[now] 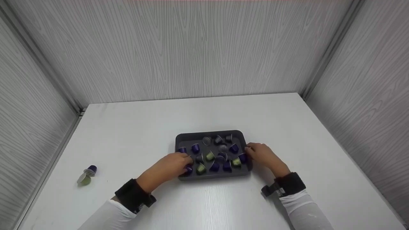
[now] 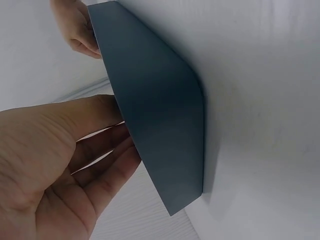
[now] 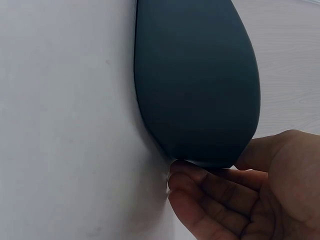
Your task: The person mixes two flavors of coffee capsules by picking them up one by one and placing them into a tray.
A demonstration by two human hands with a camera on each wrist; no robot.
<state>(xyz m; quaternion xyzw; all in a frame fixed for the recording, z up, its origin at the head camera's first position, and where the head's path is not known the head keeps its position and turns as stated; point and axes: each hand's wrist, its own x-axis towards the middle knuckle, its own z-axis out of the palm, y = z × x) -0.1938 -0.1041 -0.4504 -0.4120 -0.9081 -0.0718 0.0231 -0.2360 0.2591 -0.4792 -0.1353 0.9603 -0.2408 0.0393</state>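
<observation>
A dark grey tray [image 1: 211, 177] holds several coffee capsules, among them a purple capsule [image 1: 195, 148], a green capsule [image 1: 201, 169] and a dark capsule [image 1: 218, 140]. My left hand [image 1: 171, 166] reaches over the tray's left side, fingers down among the capsules. In the left wrist view the tray wall [image 2: 155, 110] hides those fingertips, so I cannot tell whether they pinch a capsule. My right hand [image 1: 263, 156] holds the tray's right side. Seen from the right wrist, the thumb goes over the rim and the fingers [image 3: 225, 200] curl against the outer wall.
Off to the left on the white table [image 1: 134, 127] lie a purple capsule [image 1: 91, 169] and a green capsule [image 1: 84, 180], close together. Grey wood-grain panels [image 1: 191, 48] enclose the table at the back and on both sides.
</observation>
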